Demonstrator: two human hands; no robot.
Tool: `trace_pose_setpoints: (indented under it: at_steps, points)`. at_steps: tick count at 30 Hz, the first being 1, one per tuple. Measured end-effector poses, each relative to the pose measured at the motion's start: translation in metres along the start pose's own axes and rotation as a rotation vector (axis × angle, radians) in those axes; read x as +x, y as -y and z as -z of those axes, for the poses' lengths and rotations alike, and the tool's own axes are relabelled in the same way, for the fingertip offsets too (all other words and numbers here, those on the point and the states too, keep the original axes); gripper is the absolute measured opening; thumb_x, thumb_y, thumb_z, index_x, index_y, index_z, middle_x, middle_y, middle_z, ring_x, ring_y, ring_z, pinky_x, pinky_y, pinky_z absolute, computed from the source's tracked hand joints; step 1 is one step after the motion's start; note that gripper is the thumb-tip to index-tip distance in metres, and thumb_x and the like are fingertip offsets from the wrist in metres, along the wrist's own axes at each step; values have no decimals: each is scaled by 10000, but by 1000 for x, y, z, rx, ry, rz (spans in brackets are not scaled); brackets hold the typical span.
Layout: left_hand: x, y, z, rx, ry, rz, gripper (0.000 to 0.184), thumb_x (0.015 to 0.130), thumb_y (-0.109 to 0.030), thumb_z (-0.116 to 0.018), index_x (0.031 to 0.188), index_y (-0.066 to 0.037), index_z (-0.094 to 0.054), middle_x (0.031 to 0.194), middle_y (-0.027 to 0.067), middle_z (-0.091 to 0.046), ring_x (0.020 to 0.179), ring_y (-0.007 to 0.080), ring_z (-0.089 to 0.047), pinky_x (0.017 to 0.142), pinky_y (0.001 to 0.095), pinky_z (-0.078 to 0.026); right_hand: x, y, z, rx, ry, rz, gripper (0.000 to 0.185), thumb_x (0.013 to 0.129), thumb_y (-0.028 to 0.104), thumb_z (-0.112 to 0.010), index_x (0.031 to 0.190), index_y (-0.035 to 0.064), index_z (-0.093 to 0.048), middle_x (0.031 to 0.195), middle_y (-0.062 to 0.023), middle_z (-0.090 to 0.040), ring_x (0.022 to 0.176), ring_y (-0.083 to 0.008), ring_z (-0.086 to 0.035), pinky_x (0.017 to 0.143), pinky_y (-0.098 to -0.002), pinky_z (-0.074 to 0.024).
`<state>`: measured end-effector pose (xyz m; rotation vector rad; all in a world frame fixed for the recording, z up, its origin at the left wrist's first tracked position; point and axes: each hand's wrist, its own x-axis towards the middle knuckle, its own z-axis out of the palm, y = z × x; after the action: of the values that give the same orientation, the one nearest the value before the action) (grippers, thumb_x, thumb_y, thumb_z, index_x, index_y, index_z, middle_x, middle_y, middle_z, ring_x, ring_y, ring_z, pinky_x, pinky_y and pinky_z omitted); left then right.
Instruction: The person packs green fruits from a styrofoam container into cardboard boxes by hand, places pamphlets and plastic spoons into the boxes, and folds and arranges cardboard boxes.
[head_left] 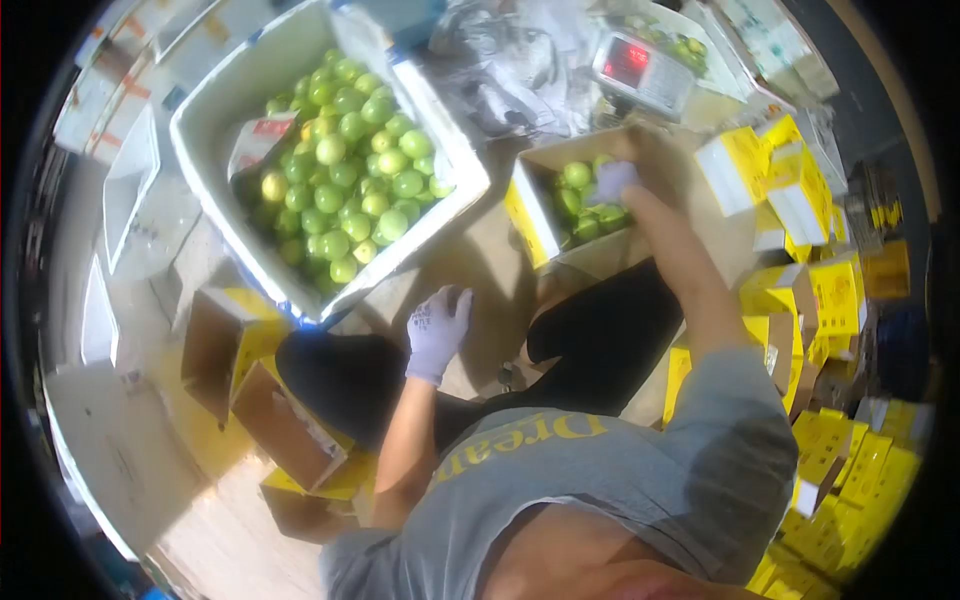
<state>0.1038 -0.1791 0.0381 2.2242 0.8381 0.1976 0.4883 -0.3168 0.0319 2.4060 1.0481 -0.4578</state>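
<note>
My left hand (438,328), in a pale lavender glove, hovers above my crossed legs with its thumb apart from the fingers and nothing in it. My right hand (611,184), gloved alike, reaches into a yellow and white cardboard box (533,222) and is over the green fruits (577,176) inside. Its fingers are blurred, so whether it grips a fruit does not show. To the left of that box stands a large white foam crate (216,175), heaped with round green and yellowish fruits (345,172).
A scale (646,72) with a red display stands beyond the small box, beside crumpled white sheeting (515,65). Open cardboard boxes (290,425) lie at my left. Many yellow boxes (835,300) are piled at my right. White foam containers (145,190) line the far left.
</note>
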Motion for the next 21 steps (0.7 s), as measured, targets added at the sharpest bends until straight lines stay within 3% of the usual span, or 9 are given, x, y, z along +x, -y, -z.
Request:
trace_pose_setpoints:
  at_steps: [4, 5, 8, 10, 12, 14, 17, 18, 21]
  points:
    - [-21, -9, 11, 33, -348, -227, 288, 833, -302, -580, 964, -50, -626, 918, 136, -642, 804, 308, -624, 689, 377, -504, -2, 10, -14, 275, -88, 5, 686, 571, 480, -727, 1098, 69, -573, 1065, -170, -614, 938, -294, -616, 814, -399, -500]
    - [-32, -28, 38, 11, -293, -195, 249, 826, -274, -588, 940, -56, -623, 849, 130, -632, 758, 299, -621, 631, 365, -501, 15, 3, -30, 135, -41, 91, 659, 604, 505, -714, 1077, 64, -587, 1063, -176, -617, 945, -304, -615, 812, -405, -497]
    - [-76, -38, 67, -11, -579, -363, 198, 771, -195, -644, 887, -39, -611, 746, 105, -605, 663, 284, -605, 575, 346, -488, 12, 4, -30, 83, 3, 61, 749, 618, 501, -696, 1177, 49, -486, 1094, -203, -599, 998, -335, -589, 840, -406, -476]
    - [-103, -24, 89, -36, -843, -311, 220, 719, -146, -681, 894, -31, -614, 759, 108, -615, 679, 270, -615, 589, 342, -494, 4, 2, -26, 98, -8, 38, 845, 610, 459, -697, 1277, 50, -379, 1120, -222, -581, 1039, -354, -565, 867, -398, -460]
    - [-123, 26, 118, 125, -1060, -182, 198, 715, -76, -675, 902, -35, -624, 799, 111, -629, 697, 256, -620, 612, 329, -496, -28, 20, 10, 58, 31, 2, 807, 600, 488, -691, 1220, 38, -437, 1108, -227, -586, 1053, -351, -560, 863, -404, -456]
    - [-146, 90, 146, 72, -1237, 347, 105, 801, -104, -601, 892, -56, -617, 837, 109, -636, 734, 286, -618, 648, 333, -493, 3, 1, 1, 108, 32, -80, 745, 619, 504, -675, 1161, 29, -485, 1098, -238, -588, 1061, -356, -555, 863, -415, -450]
    - [-187, 227, 154, 272, -858, 978, 230, 823, -253, -504, 906, -74, -622, 898, 163, -639, 862, 333, -610, 774, 410, -467, -37, 25, 55, 203, -231, -169, 698, 661, 529, -676, 1110, 17, -523, 1099, -228, -589, 1045, -348, -567, 870, -416, -439]
    - [-191, 245, 159, 219, -651, 1081, 268, 795, -268, -502, 933, -74, -627, 945, 180, -635, 913, 338, -606, 805, 408, -467, -18, 4, 51, 192, -401, -80, 695, 668, 520, -698, 1106, 10, -522, 1061, -215, -601, 1000, -344, -576, 857, -415, -442]
    - [-175, 352, 126, 169, -487, 1144, 339, 744, -274, -553, 1023, -102, -640, 1011, 186, -630, 965, 333, -601, 836, 402, -473, -44, 42, 117, 425, -507, 75, 708, 692, 499, -708, 1155, 5, -503, 1084, -202, -577, 959, -315, -572, 854, -401, -441]
